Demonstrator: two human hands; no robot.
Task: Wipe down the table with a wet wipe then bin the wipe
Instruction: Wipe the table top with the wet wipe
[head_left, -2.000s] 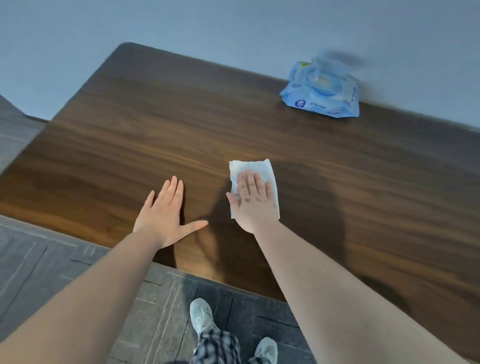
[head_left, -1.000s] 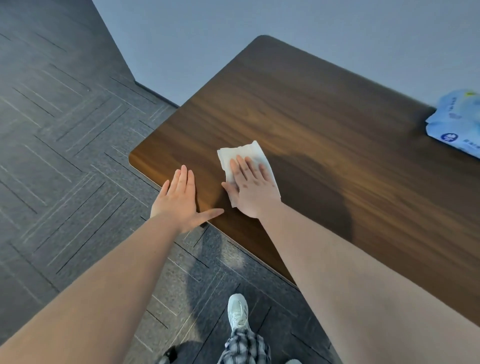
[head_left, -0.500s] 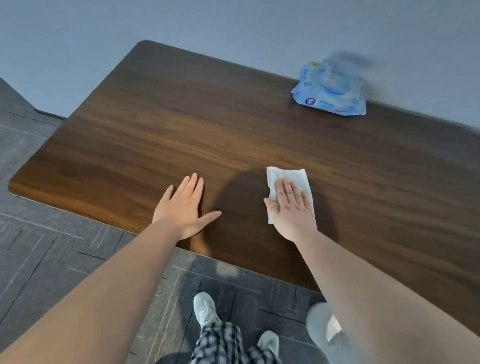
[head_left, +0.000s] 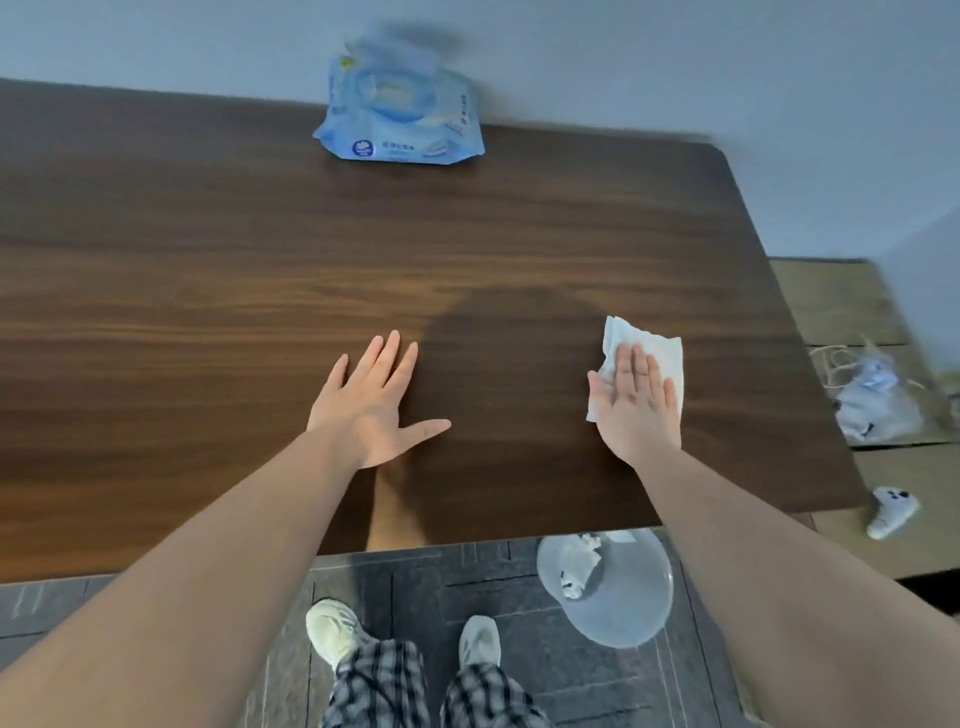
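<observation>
A dark wooden table (head_left: 208, 249) fills most of the head view. My right hand (head_left: 636, 405) lies flat on a white wet wipe (head_left: 662, 351) and presses it onto the tabletop near the right end. Fingers spread, my left hand (head_left: 376, 402) rests palm down on the bare wood to the left of it, holding nothing. A clear plastic bin (head_left: 618, 597) stands on the floor just below the table's front edge, under my right forearm, with crumpled white wipes inside.
A blue pack of wet wipes (head_left: 400, 117) sits at the table's far edge against the wall. Right of the table are cardboard sheets (head_left: 841, 306), a crumpled bag (head_left: 872, 400) and a white controller-like object (head_left: 891, 512). My feet stand on grey floor tiles.
My right hand has slid the wipe to the right along the table, toward its right end. The view has swung right, so the bin and the cardboard now show. My left hand stays flat.
</observation>
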